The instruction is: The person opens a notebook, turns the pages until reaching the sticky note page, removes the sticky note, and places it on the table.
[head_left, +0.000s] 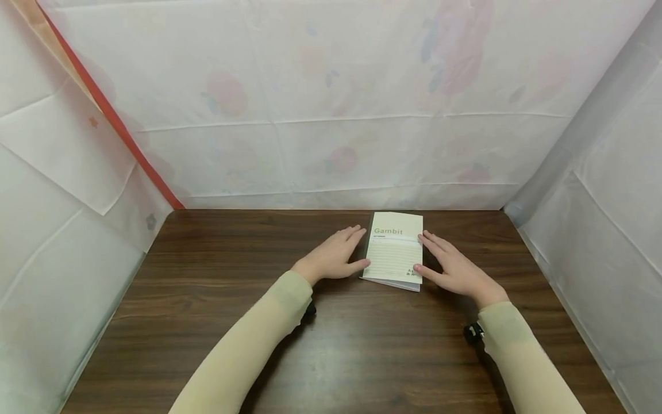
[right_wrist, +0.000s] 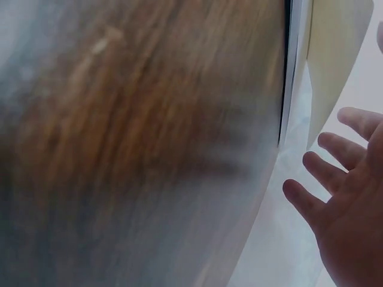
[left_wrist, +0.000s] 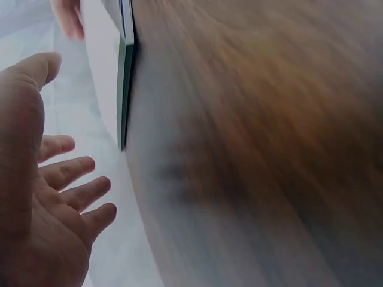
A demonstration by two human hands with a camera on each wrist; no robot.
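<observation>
Your left hand point(head_left: 333, 255) lies spread flat, fingertips at the notebook's point(head_left: 395, 253) 9 o'clock edge; right hand point(head_left: 455, 267) also spread, fingers at its 3 o'clock edge. Neither pinches anything. Notebook lies closed on the worktop point(head_left: 217, 299), w/ "Gambit" title toward 12 o'clock, nr the back wall. Keep palms low & press evenly from both sides so the cover doesn't skew.

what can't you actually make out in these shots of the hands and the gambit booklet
- Small print on the booklet under its title: too small in the head view.
- Whether the left hand or right hand presses the booklet's edges or only lies beside them: unclear in the head view.
- Table grain in both wrist views: motion blur.
</observation>
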